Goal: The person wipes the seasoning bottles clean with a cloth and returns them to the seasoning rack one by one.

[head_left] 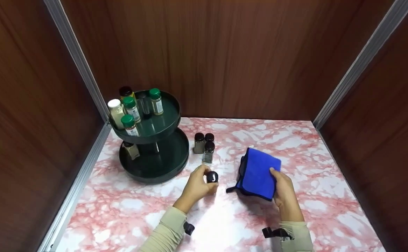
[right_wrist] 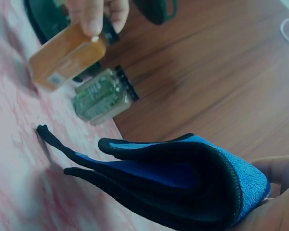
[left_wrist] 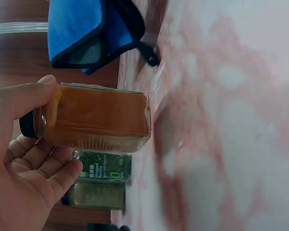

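My left hand (head_left: 197,186) pinches a spice jar (left_wrist: 98,115) between thumb and fingers near its black cap. Orange-brown powder fills the glass, and the jar's base is close over the marbled tabletop. On the right, my right hand (head_left: 283,187) grips a folded blue cloth (head_left: 261,173) with black edging and a small hanging loop. The folds open toward the left in the right wrist view. Just beyond the left hand, several black-capped jars (head_left: 208,153) stand grouped; one has green contents and a printed label (right_wrist: 103,98).
A dark green two-tier round rack (head_left: 155,173) stands at the left. Its upper tier bears several bottles with green, white and dark caps; a tilted jar (head_left: 132,151) is in the lower tier. Brown wood-patterned panels (head_left: 204,59) enclose the table (head_left: 330,210) at the back and sides.
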Demonstrator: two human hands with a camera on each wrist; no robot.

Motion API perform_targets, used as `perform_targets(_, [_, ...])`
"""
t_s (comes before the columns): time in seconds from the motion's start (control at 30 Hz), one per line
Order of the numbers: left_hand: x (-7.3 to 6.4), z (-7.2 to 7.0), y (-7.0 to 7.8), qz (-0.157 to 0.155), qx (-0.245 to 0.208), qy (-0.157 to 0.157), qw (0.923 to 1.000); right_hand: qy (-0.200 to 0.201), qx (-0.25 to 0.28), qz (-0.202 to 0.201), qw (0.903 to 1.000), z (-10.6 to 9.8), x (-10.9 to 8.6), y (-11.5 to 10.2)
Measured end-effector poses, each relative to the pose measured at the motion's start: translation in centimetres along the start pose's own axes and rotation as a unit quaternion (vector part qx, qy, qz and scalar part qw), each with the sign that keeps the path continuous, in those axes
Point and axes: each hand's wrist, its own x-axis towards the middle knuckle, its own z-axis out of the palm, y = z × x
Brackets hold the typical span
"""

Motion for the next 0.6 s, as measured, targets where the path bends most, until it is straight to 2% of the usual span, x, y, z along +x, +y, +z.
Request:
perform_targets(0.17, [-0.7, 0.9, -0.2, 0.001, -0.003, 0.004, 1.0000, -0.004, 0.031, -0.005, 0.9995, 0.6, -0.4, 0.1])
perform_targets(0.33, [-0.9, 1.1, -0.3, -0.006, -0.006, 0.005, 1.0000, -0.006, 0.047, -0.004, 0.9989, 1.1, -0.6, 0.4])
perform_targets(0.6, [-1.0, 1.4, -1.0, -0.024, -0.043, -0.017, 0.9987, -0.029, 0.102, 0.005, 0.9943, 2.3, -1.2, 1.2])
